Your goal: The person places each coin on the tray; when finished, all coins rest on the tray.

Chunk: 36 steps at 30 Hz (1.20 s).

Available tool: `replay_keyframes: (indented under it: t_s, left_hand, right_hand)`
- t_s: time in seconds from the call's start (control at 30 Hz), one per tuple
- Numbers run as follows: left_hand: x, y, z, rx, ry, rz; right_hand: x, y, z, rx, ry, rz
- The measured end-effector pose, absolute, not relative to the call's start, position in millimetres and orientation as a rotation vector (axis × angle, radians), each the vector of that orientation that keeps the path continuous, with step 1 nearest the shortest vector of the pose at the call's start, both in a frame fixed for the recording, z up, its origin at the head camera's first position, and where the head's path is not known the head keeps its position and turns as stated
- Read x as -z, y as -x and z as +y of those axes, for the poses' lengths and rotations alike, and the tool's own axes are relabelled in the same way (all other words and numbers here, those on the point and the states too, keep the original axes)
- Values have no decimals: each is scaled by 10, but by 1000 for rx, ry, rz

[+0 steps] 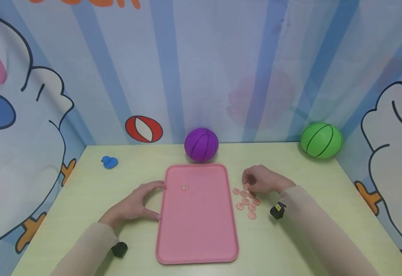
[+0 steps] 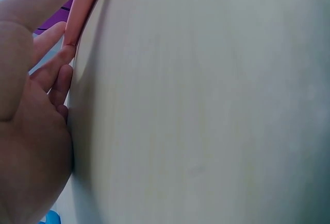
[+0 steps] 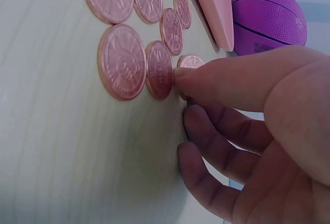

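A pink tray (image 1: 197, 230) lies lengthwise on the table, with one copper-coloured coin (image 1: 185, 187) in its upper left part. My left hand (image 1: 135, 203) rests at the tray's left edge, thumb and fingers spread apart and their tips touching the rim. To the right of the tray, several copper-coloured coins (image 1: 245, 201) lie flat in a loose group. Over the far end of this group, my right hand (image 1: 264, 179) pinches a coin (image 3: 191, 61) between thumb and fingertips. The thumb covers part of that coin in the right wrist view.
A purple ball (image 1: 201, 145) sits just behind the tray, against the printed backdrop. At the back right corner is a green ball (image 1: 321, 140). A small blue duck (image 1: 109, 162) stands at the back left of the table (image 1: 66, 214).
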State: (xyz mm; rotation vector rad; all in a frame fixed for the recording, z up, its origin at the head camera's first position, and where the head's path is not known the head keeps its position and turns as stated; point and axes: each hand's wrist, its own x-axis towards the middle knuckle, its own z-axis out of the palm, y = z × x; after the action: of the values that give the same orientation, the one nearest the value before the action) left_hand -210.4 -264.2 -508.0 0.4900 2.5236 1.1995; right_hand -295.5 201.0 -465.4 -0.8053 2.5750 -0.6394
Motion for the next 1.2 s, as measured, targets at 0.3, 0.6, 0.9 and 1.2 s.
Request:
replay_keyframes:
  t_s: [0.3,0.6,0.9,1.2]
  left_hand:
    - [5069,2104,-2648,-1199,-516,2532]
    - [5103,2118,-2658,-1198,-513,2531]
    - [5109,2115,-2665,-1194,-509,2536]
    - [5088,2104,-2650,-1181,-474,2535]
  right_hand:
    - [4664,2969,2013,692,807,2554]
    - [4684,2989,2052,730,806,2553]
    - [4718,3006,2096,823,842,2525]
    - [4688,3011,2137,850,844,2496]
